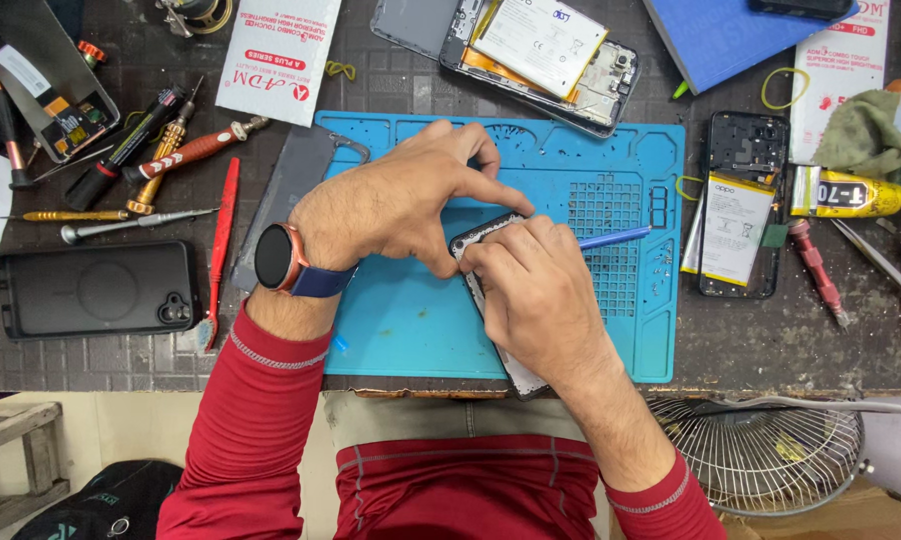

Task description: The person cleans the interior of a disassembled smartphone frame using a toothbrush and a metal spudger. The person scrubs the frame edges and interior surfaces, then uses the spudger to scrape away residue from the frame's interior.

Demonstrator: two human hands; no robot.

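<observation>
White-red packets (276,55) top left and right (851,65).

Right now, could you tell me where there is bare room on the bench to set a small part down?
The blue mat is bare at its lower left, below the left hand, and along its right grid beside the right hand. The bench is crowded left around the screwdrivers and right around the open phone.

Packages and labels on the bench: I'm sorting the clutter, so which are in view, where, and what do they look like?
White sleeve package, top left of the blue mat: flat, white, red print.
Second white package, top right: same look, partly covered.
Battery label, opened phone, top centre: white rectangle.
Battery label, right of the mat: white, green corner.
Yellow glue tube, far right: black print.
</observation>
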